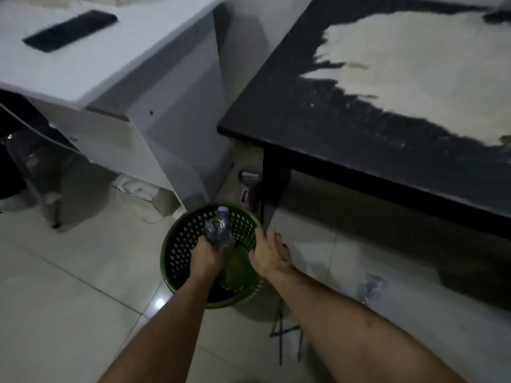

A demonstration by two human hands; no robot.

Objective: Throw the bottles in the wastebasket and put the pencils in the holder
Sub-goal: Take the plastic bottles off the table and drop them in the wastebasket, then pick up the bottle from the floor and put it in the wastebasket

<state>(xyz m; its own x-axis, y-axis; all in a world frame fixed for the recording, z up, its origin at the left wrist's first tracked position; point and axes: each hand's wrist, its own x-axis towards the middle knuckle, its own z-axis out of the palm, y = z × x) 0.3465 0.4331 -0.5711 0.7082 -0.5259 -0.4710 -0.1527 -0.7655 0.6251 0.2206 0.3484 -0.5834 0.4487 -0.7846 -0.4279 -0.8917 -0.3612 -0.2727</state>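
**Bottle held over basket, dim tiled room**

Floor [69,286]: pale glossy tiles. A white desk [83,64] stands beyond the left hand [206,254], a dark phone [70,30] on top. A black table [318,106], its top worn pale, stands beyond the right hand [269,254].

No legible labels.

The left hand is closed around a crushed clear bottle [218,230], held over the green basket [179,244]. The right hand hangs spread and empty at the basket's rim. Pencils [282,331] lie beneath the right forearm; another bottle [369,287] lies to its right. Open floor lies left of the left arm.
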